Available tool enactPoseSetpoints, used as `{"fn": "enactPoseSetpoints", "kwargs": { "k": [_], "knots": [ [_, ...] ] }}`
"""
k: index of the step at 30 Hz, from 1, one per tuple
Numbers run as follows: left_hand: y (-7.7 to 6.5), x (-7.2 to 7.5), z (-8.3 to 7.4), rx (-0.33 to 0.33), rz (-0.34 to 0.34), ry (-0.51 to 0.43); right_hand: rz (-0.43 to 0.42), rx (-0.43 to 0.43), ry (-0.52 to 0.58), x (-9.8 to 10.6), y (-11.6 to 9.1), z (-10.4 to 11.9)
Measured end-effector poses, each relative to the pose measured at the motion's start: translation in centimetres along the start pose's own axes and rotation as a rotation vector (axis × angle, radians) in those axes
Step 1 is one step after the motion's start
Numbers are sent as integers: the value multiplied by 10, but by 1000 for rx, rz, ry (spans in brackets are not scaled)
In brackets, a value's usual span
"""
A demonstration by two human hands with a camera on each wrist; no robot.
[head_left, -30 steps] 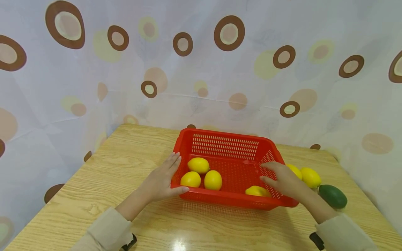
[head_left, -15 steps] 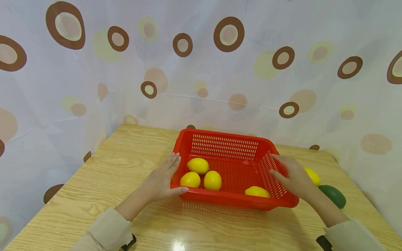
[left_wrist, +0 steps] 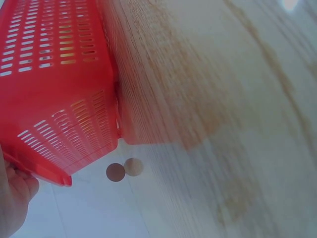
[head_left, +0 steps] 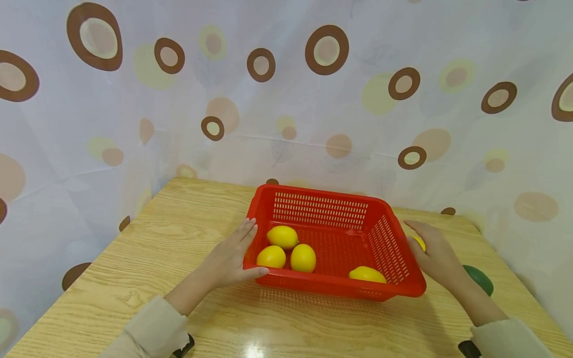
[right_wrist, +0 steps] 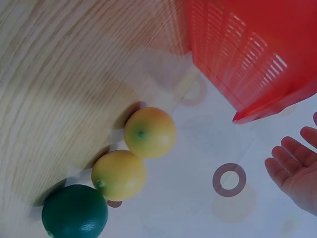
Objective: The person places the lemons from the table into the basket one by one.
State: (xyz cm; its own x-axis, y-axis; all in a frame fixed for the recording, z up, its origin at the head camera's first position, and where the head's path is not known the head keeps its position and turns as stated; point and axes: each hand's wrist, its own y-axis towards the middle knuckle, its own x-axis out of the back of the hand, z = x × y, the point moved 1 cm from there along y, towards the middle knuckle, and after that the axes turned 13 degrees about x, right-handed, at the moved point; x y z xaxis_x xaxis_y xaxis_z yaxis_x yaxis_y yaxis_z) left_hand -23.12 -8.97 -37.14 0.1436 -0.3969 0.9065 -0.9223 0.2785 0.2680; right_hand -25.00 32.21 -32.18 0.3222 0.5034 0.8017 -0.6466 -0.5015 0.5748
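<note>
A red plastic basket (head_left: pixel 320 284) with slotted walls holds several lemons; three lemons (head_left: pixel 282 237) cluster at its left and another lemon (head_left: pixel 367 274) lies at the front right. My left hand (head_left: pixel 226 261) rests on the basket's near left corner, fingers straight along the side and thumb on the front rim. Just outside the right wall hovers my right hand (head_left: pixel 436 256), fingers extended and holding nothing. Two lemons (right_wrist: pixel 119 176) sit on the table below it in the right wrist view, beside a dark green oval fruit (right_wrist: pixel 75 213). From the head view, that hand hides most of these lemons.
The wooden table (head_left: pixel 179 214) bears everything. A pale curtain (head_left: pixel 286 99) printed with brown rings hangs behind and along its sides. Toward the right edge, the green fruit (head_left: pixel 479 280) shows partly behind the right forearm.
My right hand has moved from above the basket's right part over the right wall to outside it, beside the loose lemons. The left hand and basket have stayed put.
</note>
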Motion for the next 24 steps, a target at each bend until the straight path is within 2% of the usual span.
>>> {"fn": "enactPoseSetpoints", "kwargs": {
  "k": [16,24],
  "knots": [
    [1,-2,2,-7,-13,13,2,-65,-67,5,-11,-16],
    [1,-2,2,-4,-2,4,51,-162,-60,8,-17,-28]
  ]
}}
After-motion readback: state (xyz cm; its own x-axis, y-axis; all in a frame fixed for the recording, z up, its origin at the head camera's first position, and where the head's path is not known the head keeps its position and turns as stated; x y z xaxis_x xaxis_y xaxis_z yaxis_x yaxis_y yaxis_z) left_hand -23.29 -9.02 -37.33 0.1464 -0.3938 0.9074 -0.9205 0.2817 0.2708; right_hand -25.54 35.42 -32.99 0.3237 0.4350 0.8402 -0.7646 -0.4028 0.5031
